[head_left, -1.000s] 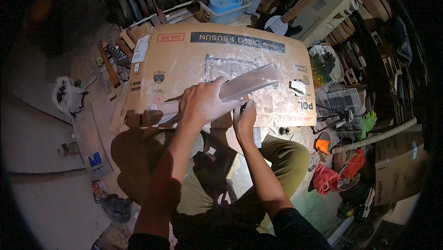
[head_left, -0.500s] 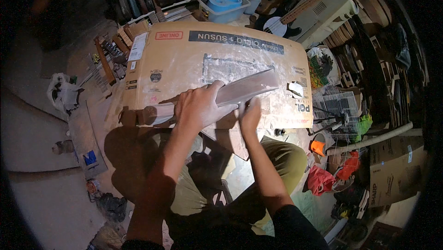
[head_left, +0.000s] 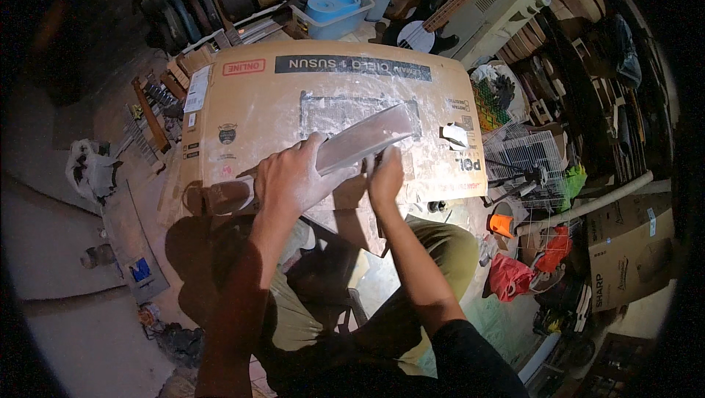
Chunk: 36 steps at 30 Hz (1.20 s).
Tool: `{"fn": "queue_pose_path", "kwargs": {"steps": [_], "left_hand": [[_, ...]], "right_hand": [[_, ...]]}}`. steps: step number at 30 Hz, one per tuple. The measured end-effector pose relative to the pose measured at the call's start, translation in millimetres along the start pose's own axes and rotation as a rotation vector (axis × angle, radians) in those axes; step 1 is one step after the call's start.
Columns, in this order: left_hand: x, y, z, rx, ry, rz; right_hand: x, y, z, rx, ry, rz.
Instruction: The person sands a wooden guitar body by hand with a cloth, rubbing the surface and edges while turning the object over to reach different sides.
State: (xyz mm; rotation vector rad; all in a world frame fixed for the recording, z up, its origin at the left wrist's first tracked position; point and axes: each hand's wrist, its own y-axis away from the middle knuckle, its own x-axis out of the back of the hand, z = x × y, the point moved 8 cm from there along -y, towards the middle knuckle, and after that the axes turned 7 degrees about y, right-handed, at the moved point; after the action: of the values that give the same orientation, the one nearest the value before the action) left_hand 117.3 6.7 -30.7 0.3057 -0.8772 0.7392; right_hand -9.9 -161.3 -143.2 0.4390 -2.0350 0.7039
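My left hand [head_left: 294, 178] is closed round a long, flat-sided, pale grey piece [head_left: 363, 132], coated in dust, that lies slanting over a large cardboard panel [head_left: 242, 97] with white powder on it. The piece rises from lower left to upper right. My right hand [head_left: 385, 176] is curled just under the piece's right half, against its lower edge; what its fingers hold is hidden and blurred. A torn white scrap [head_left: 454, 136] is at the panel's right. My knees show below the panel.
Guitar bodies and a bass guitar [head_left: 415, 38] crowd the back, beside a tub with blue containers [head_left: 330, 5]. At right are a wire cage [head_left: 529, 163], an orange object [head_left: 501, 220], red cloth [head_left: 510, 277] and a cardboard box [head_left: 628, 266]. Wood pieces [head_left: 147, 111] and a white bag [head_left: 88, 170] lie left.
The view has shifted, putting the scene farther left. My right hand has moved along the piece's lower edge, and the piece sits slightly farther up the panel than half a second ago.
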Motion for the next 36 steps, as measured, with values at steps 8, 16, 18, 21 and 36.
{"fn": "queue_pose_path", "kwargs": {"steps": [8,16,18,21,36], "left_hand": [[-8,-3,7,-0.002,-0.007,-0.046],[-14,-2,-6,0.006,0.008,0.065],[-15,0,-7,0.001,0.038,0.046],[-3,2,-2,0.029,-0.005,0.037],[-4,17,4,0.049,-0.005,0.005]], "right_hand": [[-20,28,7,-0.343,-0.370,-0.107],[-25,39,-6,0.025,-0.105,-0.055],[-22,24,13,0.033,0.049,-0.117],[10,-11,47,-0.178,-0.138,0.061],[-20,69,15,-0.236,-0.561,0.037]]}}
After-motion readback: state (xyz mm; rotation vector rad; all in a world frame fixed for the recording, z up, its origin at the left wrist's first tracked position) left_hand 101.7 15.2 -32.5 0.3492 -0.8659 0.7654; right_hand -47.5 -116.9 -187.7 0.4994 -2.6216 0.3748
